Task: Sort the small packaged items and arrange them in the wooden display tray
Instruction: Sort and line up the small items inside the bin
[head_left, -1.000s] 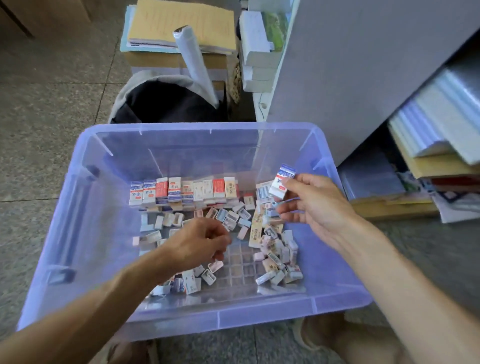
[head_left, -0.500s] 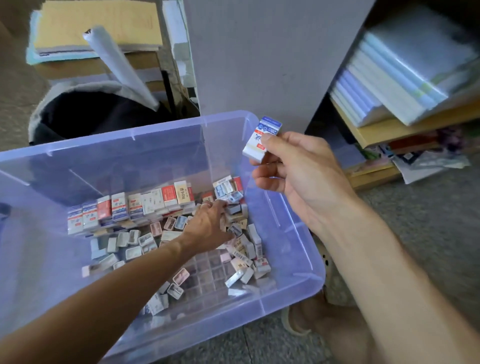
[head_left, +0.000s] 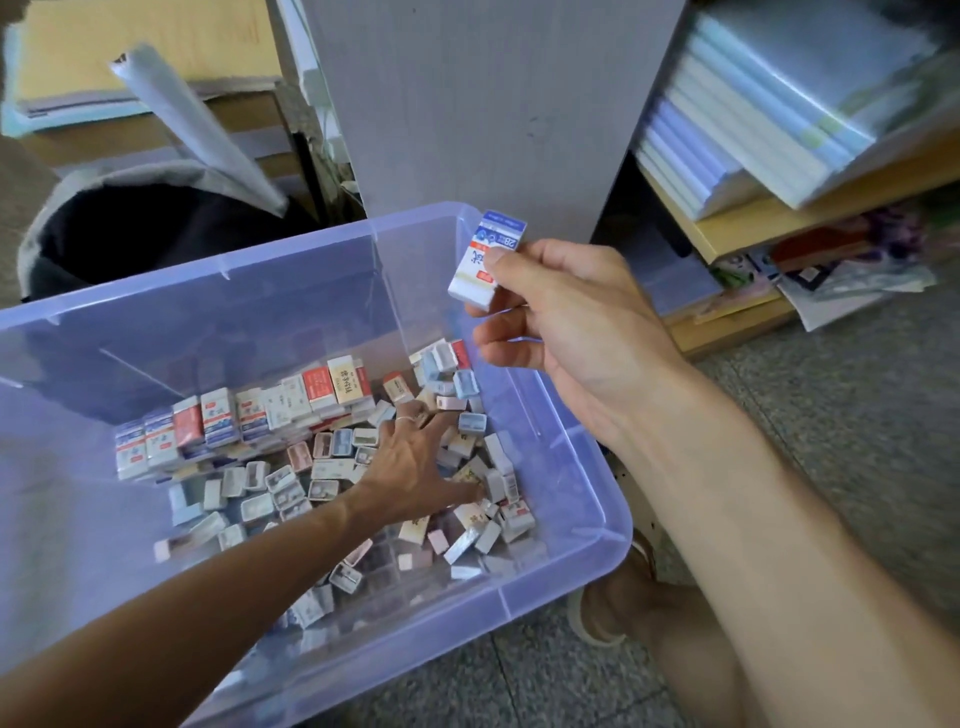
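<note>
A clear purple plastic bin (head_left: 561, 457) on the floor holds several small packaged erasers. A row of them (head_left: 244, 415) stands upright along the back, and a loose pile (head_left: 291, 488) covers the bottom. My left hand (head_left: 415, 462) lies inside the bin on the loose pile with fingers spread, holding nothing that I can see. My right hand (head_left: 566, 312) is raised above the bin's right rim, pinching a white and blue eraser packet (head_left: 485, 260) between thumb and fingers. No wooden tray is in view.
A grey cabinet side (head_left: 488, 104) rises behind the bin. Stacked paper packs (head_left: 769, 119) and books fill shelves at right. A black-lined waste bin (head_left: 156, 228) with a paper roll (head_left: 192, 124) stands at back left. My foot (head_left: 613, 597) rests beside the bin.
My right hand lifted the white and blue packet out of the bin, up and to the right. My left hand opened and reached further right into the loose pile. The view swung right.
</note>
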